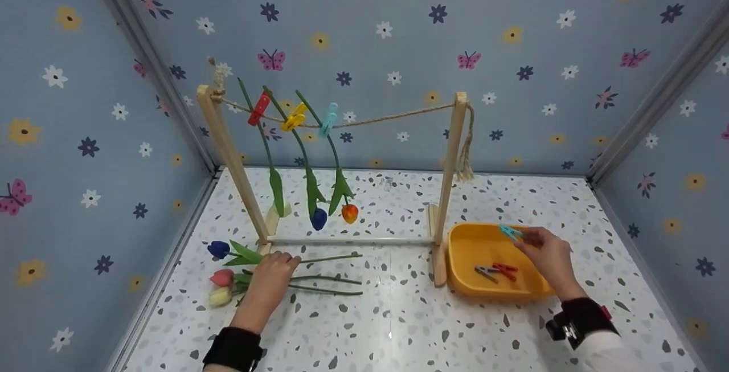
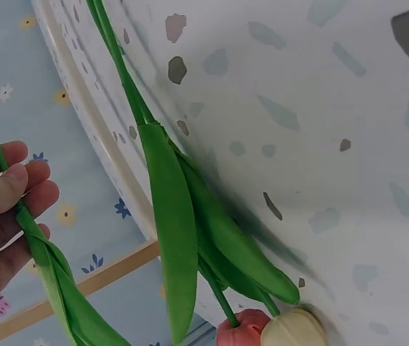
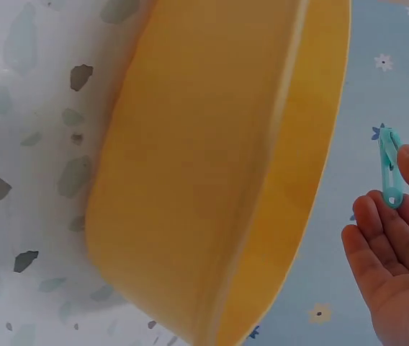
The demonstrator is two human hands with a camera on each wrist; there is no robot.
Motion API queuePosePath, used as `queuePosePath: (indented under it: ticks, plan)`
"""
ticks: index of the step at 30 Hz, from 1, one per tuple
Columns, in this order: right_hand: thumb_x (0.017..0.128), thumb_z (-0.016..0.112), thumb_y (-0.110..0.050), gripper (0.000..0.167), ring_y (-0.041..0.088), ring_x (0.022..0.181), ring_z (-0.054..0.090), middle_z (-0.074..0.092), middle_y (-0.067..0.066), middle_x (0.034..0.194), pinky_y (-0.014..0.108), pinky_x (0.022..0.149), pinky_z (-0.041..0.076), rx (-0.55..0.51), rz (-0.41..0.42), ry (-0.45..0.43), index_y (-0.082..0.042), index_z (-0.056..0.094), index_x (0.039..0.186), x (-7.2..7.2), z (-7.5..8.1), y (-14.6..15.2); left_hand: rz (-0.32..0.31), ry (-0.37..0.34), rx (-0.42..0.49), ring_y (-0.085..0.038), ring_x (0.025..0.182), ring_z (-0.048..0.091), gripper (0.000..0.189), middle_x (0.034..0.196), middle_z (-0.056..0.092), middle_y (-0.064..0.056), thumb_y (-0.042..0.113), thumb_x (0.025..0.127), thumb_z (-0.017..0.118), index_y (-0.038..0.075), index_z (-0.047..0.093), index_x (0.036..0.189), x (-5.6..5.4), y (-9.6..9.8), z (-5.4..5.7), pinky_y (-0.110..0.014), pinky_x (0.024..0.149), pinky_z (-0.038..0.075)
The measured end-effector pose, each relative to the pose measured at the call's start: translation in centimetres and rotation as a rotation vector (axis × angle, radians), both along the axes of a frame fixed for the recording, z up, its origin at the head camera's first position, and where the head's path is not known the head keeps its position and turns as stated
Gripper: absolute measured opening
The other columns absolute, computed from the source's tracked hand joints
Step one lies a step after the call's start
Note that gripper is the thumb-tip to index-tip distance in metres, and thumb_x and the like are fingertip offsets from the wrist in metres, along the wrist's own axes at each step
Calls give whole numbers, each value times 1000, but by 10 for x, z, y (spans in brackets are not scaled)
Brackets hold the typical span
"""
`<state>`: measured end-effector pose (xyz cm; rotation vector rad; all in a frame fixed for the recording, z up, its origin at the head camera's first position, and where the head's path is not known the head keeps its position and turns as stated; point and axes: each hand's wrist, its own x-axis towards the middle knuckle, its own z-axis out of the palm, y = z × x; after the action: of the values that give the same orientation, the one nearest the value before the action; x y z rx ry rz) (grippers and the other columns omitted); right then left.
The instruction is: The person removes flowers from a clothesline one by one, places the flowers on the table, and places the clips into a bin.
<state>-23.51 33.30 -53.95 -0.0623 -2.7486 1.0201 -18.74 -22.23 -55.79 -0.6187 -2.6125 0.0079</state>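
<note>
My left hand (image 1: 272, 277) pinches the green stem of a blue tulip (image 1: 219, 249) between thumb and fingers. Below that hand a pink tulip (image 1: 222, 277) and a cream tulip (image 1: 220, 297) lie side by side on the table, stems pointing right. Over the back right of the orange basin (image 1: 464, 282), my right hand (image 1: 548, 255) holds a teal clothespin (image 3: 389, 167) between thumb and fingertips. Three tulips hang head down from the rope (image 1: 393, 117), clipped by a red clothespin (image 1: 259, 109), a yellow clothespin (image 1: 294, 117) and a light blue clothespin (image 1: 328, 119).
The rope runs between two posts of a wooden frame (image 1: 450, 172), joined low down by a white bar (image 1: 353, 241). A grey clothespin (image 1: 486, 273) and red clothespins (image 1: 504, 270) lie in the basin. Patterned walls (image 1: 364, 36) enclose the speckled table (image 1: 393, 326) on three sides.
</note>
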Motion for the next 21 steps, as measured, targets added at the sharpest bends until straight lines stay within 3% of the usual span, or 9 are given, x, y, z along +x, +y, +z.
queuePosePath:
  ticks: [6, 21]
  plan:
    - [86, 70, -18, 33, 33, 92, 64, 67, 22, 101, 43, 76, 54, 11, -5, -63, 3, 62, 109, 1, -11, 0, -13, 22, -11, -25, 67, 59, 21, 72, 62, -10, -12, 68, 69, 4, 69, 82, -1, -3, -12, -38, 61, 48]
    - [89, 66, -18, 33, 30, 95, 60, 63, 23, 107, 43, 81, 51, 27, -21, -272, 4, 60, 113, -4, -20, 1, 23, -75, -28, -26, 69, 58, 22, 71, 60, -9, -15, 68, 69, 5, 69, 76, -3, -5, -30, -38, 62, 50]
